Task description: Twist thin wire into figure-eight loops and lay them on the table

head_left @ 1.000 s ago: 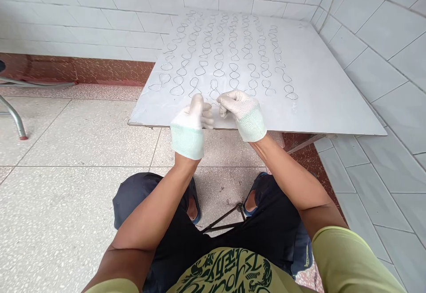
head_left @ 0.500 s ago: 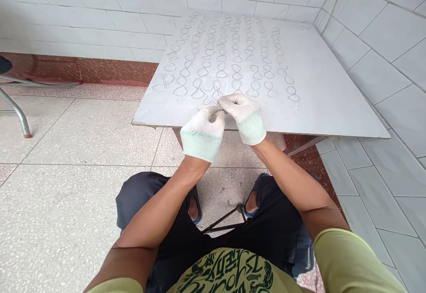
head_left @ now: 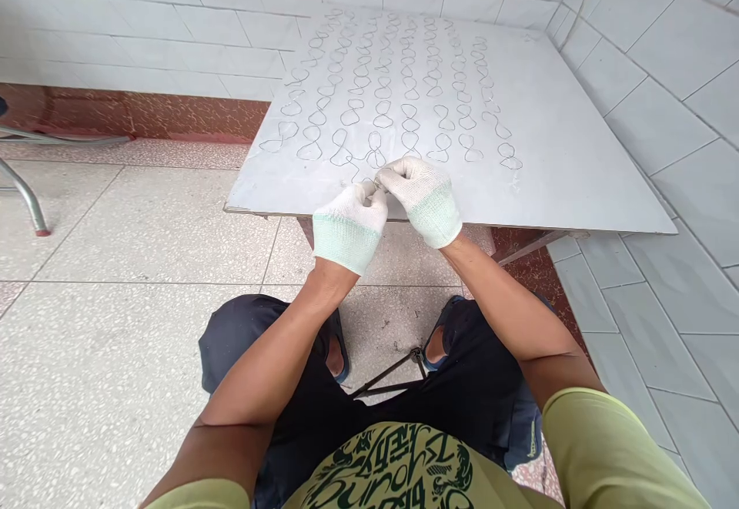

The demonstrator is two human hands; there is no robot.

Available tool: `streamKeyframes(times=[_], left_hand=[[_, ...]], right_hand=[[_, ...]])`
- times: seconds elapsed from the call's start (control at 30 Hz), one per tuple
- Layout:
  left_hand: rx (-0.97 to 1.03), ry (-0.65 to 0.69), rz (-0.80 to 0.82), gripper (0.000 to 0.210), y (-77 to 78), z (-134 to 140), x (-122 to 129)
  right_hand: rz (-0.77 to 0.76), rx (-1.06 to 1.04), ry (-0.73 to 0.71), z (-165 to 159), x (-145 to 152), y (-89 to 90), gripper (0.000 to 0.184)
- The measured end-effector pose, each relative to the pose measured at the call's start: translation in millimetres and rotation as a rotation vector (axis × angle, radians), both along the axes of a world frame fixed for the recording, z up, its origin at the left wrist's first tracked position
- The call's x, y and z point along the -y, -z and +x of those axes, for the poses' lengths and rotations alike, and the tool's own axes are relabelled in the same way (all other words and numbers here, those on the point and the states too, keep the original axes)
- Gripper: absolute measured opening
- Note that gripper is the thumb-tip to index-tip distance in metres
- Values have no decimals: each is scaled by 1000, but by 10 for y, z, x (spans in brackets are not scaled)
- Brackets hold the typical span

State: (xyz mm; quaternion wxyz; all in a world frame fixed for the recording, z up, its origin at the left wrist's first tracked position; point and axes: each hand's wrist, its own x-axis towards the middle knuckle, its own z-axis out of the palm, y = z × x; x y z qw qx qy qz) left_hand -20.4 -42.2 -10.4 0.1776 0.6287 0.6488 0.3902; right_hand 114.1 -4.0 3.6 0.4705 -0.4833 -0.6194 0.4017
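Note:
My left hand (head_left: 350, 226) and my right hand (head_left: 423, 195), both in white knit gloves with pale green cuffs, meet at the front edge of a white board (head_left: 583, 155). The fingertips of each are pinched together on a thin, dark, bent wire (head_left: 353, 173). A curved stretch of it sticks out beyond the left fingers, over the board; the part between the fingertips is hidden. Just past the hands lie thin wire loops (head_left: 409, 132), many twisted like a figure eight. They run in several rows toward the back of the board.
White wall tiles (head_left: 271, 35) border the board at the back and right. A metal chair leg (head_left: 28, 199) stands at far left on the speckled floor (head_left: 115, 355). Beneath the board shows a support (head_left: 531, 247). Dark folding metal bars (head_left: 386, 382) lie between my feet.
Both hands stay pinched at nearly the same place, with the fingers shifting slightly. The wire end has changed its angle a little, and the whole view has tilted slightly.

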Motion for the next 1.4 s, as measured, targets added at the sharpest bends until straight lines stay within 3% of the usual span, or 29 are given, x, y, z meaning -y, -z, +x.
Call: streamKeyframes(times=[0.33, 0.57, 0.73, 1.07, 1.27, 1.4], left_hand=[[33, 36, 85, 33, -8, -1, 6], [135, 75, -4, 38, -1, 1, 45], [110, 39, 52, 30, -25, 16, 47], [49, -10, 52, 57, 100, 49, 1], [-12, -113, 110, 40, 138, 36, -43], [99, -78, 78, 38, 61, 40, -24]], right_hand=[[-7, 25, -58, 76, -87, 19, 26], [-63, -106, -82, 50, -66, -25, 19], [-24, -97, -80, 57, -39, -15, 22], [0, -82, -12, 30, -12, -19, 30], [-60, -146, 30, 17, -48, 51, 27], [-97, -226, 34, -6, -35, 65, 18]])
